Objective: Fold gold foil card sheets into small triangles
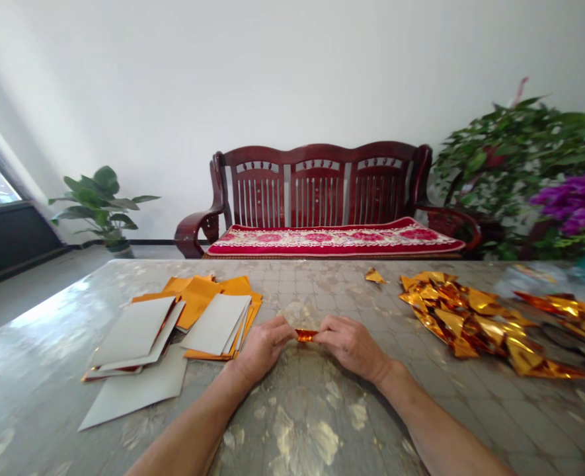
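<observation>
I pinch one small gold foil piece (306, 335) between my left hand (263, 346) and right hand (352, 344), just above the table (292, 423). One lone folded piece (374, 276) lies beyond; the folded gold pile (463, 318) at right is too tangled to count.

paper sheets (173, 324) left, foil pile (470, 317) right, bare table (302, 423) between

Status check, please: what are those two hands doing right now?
Left hand and right hand both pinching one small folded gold foil piece. Flat paper sheets left, heap of folded gold foil pieces right. Nothing between the hands.
</observation>
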Tool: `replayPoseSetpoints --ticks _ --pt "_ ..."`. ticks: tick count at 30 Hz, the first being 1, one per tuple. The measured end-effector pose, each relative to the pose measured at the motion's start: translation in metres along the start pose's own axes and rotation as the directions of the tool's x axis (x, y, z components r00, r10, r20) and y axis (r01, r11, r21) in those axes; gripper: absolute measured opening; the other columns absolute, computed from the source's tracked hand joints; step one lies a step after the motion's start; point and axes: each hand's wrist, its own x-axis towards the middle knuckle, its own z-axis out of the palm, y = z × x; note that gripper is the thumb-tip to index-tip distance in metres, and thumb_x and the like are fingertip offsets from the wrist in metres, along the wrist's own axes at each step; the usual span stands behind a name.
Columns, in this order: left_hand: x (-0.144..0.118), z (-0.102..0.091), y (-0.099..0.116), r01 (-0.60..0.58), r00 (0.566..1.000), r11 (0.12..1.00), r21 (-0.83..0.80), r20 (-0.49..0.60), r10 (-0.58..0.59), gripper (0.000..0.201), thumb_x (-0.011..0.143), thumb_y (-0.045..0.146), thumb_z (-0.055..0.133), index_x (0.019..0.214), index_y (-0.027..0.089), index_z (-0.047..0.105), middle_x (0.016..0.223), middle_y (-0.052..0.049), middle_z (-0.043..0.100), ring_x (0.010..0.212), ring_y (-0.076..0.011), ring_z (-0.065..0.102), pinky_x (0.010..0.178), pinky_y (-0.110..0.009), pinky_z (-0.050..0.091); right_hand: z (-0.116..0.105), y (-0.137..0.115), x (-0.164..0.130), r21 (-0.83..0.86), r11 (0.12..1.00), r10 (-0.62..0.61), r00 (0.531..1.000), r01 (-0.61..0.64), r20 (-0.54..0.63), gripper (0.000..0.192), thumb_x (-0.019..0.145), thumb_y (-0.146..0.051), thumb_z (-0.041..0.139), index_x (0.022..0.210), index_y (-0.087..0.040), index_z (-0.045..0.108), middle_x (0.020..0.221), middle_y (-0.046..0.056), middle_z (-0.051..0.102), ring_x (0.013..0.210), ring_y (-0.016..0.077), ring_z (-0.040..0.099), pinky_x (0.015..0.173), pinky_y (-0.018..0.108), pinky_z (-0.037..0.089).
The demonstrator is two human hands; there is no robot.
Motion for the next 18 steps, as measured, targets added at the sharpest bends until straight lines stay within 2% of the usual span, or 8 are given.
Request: replayPoseSetpoints --ticks 10,18 --pt "-0.001 0.005 -0.003 0.023 0.999 1.0 -0.01 0.024 -0.023 0.022 0.096 0.028 0.052 0.09 0.024 0.073 0.086 -0.004 0.07 0.08 -0.0155 0.065 0.073 -0.022 0.045 0.01 0.002 -0.003 0.168 0.983 0.08 0.997 -0.077 -0.013 0.03 0.094 -0.013 0.05 0.104 -0.027 0.074 0.098 0.004 0.073 0.091 0.0166 0.066 0.08 0.027 0.051" --pt "-0.002 0.007 -0.005 0.03 0.999 1.0 0.01 0.03 -0.03 0.019 0.094 0.022 0.054 0.093 0.022 0.072 0.088 -0.001 0.072 0.082 -0.0132 0.066 0.075 -0.02 0.047 0.017 0.001 -0.004 0.272 0.961 0.079 0.993 -0.053 -0.086 0.026 0.094 -0.014 0.051 0.104 -0.022 0.074 0.102 0.004 0.075 0.093 0.0157 0.069 0.084 0.026 0.054"
